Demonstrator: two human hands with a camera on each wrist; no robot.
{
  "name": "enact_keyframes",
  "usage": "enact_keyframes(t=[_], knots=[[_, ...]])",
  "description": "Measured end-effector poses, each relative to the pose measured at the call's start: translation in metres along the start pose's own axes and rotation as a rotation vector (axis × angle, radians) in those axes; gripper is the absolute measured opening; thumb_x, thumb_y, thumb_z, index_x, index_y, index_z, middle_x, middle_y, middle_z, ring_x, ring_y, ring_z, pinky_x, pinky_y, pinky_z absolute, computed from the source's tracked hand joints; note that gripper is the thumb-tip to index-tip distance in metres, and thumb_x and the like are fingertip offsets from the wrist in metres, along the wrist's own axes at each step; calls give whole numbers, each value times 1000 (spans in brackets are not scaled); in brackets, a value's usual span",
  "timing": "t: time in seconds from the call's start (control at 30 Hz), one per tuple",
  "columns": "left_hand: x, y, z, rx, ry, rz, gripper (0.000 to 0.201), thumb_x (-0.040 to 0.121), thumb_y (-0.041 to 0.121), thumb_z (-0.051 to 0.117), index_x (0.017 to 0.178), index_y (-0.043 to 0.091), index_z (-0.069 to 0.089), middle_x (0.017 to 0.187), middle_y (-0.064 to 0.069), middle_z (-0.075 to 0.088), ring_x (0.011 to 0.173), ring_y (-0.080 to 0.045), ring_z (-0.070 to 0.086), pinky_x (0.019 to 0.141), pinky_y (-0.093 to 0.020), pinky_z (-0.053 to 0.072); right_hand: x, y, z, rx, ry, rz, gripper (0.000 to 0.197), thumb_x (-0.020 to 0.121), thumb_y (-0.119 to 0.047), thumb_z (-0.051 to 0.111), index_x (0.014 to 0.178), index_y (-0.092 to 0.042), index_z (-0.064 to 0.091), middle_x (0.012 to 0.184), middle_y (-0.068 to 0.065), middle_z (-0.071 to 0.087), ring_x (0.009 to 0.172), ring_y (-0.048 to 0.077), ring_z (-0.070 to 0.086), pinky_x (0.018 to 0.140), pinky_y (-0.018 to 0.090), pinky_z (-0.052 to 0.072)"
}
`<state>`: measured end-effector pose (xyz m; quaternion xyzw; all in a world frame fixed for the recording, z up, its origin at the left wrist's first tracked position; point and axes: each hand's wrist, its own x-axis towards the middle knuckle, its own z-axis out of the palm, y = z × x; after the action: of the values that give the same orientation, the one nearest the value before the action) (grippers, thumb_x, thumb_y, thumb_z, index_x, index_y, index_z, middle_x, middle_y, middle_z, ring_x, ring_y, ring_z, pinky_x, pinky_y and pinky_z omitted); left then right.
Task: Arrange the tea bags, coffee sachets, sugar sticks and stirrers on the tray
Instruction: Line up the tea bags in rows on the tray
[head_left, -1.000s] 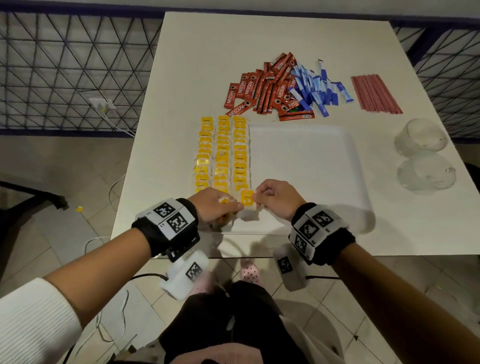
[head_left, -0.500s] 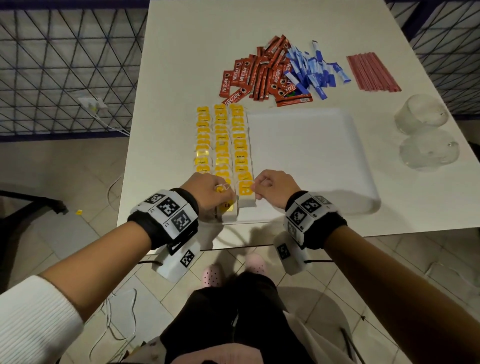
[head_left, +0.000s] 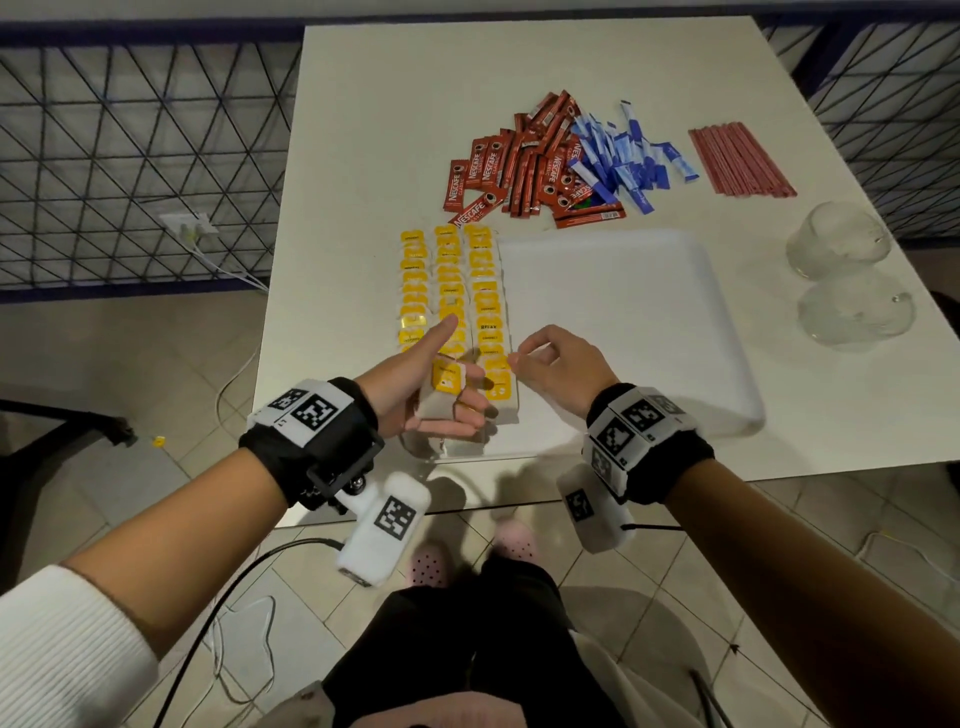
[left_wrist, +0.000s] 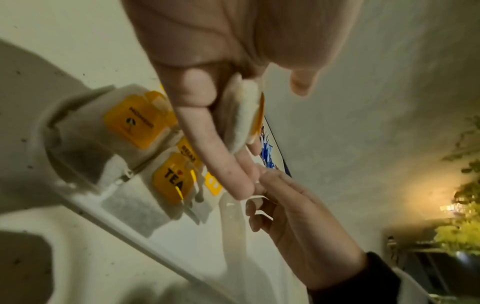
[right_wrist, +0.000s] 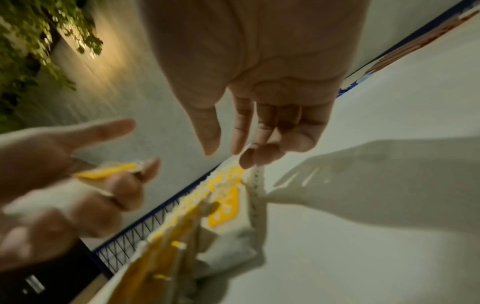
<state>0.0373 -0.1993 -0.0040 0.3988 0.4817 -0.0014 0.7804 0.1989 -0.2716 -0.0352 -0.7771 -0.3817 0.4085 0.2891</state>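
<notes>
Head view: white tray (head_left: 649, 332) on white table (head_left: 415, 104), 3 columns of yellow-tagged tea bags (head_left: 452, 291) along the tray's left side, rest of tray bare. Left hand (head_left: 421, 389) palm-up over the near end of the columns, thumb out, 1 tea bag (head_left: 444, 387) wedged between its fingers. Right hand (head_left: 558, 366) just right of the columns, fingers loosely curled, thumb and forefinger close together; cannot tell if they pinch anything. Beyond the tray: red coffee sachets (head_left: 519, 166) piled, blue sugar sticks (head_left: 623, 156) touching them, red stirrers (head_left: 740, 161) apart to the right. 2 clear glasses (head_left: 847, 275) right of the tray, contents not readable. Left wrist view: fingers (left_wrist: 207, 131) clamp the held tea bag (left_wrist: 244, 117) edge-on; tray corner (left_wrist: 52, 115) holds bags with tags, 1 reads TEA; right hand (left_wrist: 293, 214) below, fingertips near the left fingers. Blurred, sugar sticks only a blue sliver. Right wrist view: right hand (right_wrist: 259, 102) fingers hanging loose, tips at a white strip edge beside the tea bags (right_wrist: 223, 201); grip unclear. Left hand (right_wrist: 64, 185) heavily blurred, yellow tag (right_wrist: 103, 170) between its fingers.
</notes>
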Motion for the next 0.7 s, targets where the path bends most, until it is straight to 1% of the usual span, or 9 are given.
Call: enact_keyframes(t=[0.07,0.17,0.2,0.27,0.37,0.43,0.53,0.63,0.7], knots=[[-1,2,-3,-103,-69,-10,53,92,54,35,95,7,60,82,-14,65,63,-21,68,64,-31,59,-6,-10,-3,69,-59,-52,13,86,-32,62,92,-20,60,76,-3,54,70,11,51,69,24,40],[-4,5,-1,-184,-111,9,28,94,13,36,106,-2,57,93,-17,66,73,-23,70,74,-30,57,-13,-23,-5,121,-149,-101,11,86,-30,62,95,-23,62,77,-4,51,67,5,48,63,18,36],[-3,5,-1,-207,-100,25,28,92,1,33,108,-6,55,98,-18,66,76,-23,70,75,-30,56,-15,-25,-4,131,-163,-120,11,86,-28,63,96,-24,62,76,-5,50,66,4,47,63,17,35],[-1,4,0,-235,-88,73,31,92,-9,29,114,-8,51,108,-18,64,82,-23,70,75,-29,56,-16,-29,-4,137,-169,-158,12,85,-25,65,97,-24,62,75,-5,49,64,2,46,65,14,34],[0,1,1,-152,-89,140,27,96,-2,36,114,-2,56,104,-10,66,86,-19,68,77,-30,56,-16,-31,-4,114,-133,-188,13,83,-23,67,95,-24,62,78,-5,50,61,1,43,65,13,34],[0,0,3,-64,-75,164,23,97,3,39,107,5,60,99,-7,65,90,-16,62,77,-30,55,-18,-33,-5,117,-123,-208,12,82,-21,68,92,-24,62,83,-3,50,61,2,42,65,13,35],[1,-4,7,69,-67,174,17,96,11,44,96,15,61,96,-4,64,91,-11,61,77,-24,54,-21,-33,-7,79,-106,-241,15,82,-20,69,75,-28,57,86,-3,51,65,3,42,70,16,36],[5,-7,6,295,-44,247,13,93,17,51,98,24,62,103,-1,65,98,-11,60,84,-24,50,-21,-31,-10,80,-109,-212,22,81,-19,69,69,-30,55,79,-9,53,64,4,42,67,17,36],[7,-6,4,474,10,359,16,89,18,59,97,31,60,104,3,64,95,-9,60,87,-22,47,-22,-29,-15,61,-131,-182,16,82,-19,69,71,-23,58,70,-13,52,61,4,42,62,14,35]])
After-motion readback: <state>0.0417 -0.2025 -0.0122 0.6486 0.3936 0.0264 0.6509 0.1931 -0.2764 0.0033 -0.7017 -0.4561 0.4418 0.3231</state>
